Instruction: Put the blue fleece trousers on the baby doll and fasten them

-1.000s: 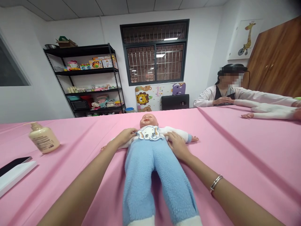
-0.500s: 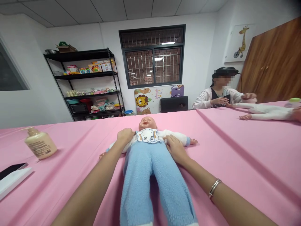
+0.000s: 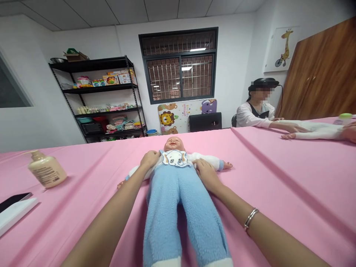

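While doll (image 3: 180, 185) lies face-up on pink surface (image 3: 278, 178), left hand (image 3: 149, 158) and right hand (image 3: 204, 171) rest flat, unclenched, against its chest sides.

A long table (image 3: 278, 178) draped in a pink cloth (creased in long folds running away from the camera) is carrying everything here, and a baby doll (image 3: 178, 193) in fuzzy blue trousers is lying on its back along the middle, head toward the far edge. Well to the left, a cream pump bottle (image 3: 46, 170) is standing by itself, while nearer the front left corner a dark phone (image 3: 12, 200) is lying just beside a flat white box (image 3: 16, 217). At the far right, a second doll (image 3: 317, 131) in white is lying stretched out, with a small green-capped bottle (image 3: 345, 118) standing just behind it.
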`<state>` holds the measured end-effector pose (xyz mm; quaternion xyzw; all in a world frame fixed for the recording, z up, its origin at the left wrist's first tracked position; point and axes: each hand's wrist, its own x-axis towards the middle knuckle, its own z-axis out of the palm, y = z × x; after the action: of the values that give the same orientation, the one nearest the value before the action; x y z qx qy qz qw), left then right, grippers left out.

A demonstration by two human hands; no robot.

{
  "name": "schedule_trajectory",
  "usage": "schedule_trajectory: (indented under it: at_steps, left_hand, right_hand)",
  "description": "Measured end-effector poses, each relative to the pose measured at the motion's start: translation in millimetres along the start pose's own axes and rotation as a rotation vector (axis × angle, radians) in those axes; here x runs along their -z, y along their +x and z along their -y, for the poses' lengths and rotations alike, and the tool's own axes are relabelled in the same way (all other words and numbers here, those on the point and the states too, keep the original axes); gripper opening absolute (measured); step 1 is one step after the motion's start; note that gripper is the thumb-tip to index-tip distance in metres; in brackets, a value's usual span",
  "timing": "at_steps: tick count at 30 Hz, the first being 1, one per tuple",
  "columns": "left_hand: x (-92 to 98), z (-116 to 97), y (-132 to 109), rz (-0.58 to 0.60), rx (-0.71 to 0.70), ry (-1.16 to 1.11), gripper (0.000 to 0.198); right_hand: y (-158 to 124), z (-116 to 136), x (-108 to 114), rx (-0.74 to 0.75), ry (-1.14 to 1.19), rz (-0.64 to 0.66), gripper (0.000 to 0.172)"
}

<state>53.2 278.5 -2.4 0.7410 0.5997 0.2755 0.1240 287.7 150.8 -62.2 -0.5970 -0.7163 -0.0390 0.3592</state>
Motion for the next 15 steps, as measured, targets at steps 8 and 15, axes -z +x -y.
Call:
schedule_trajectory:
  at_steps: [8,15]
  left_hand:
    - [-1.1,-3,-4,0.098,-0.024,-0.105,0.040]
    - [10.8,3,-9,0.078,0.027,-0.071,0.028]
  right_hand:
    - [1,1,1,-0.030,0.018,0.020,0.026]
    - [0,0,0,-0.012,-0.003,0.007,0.025]
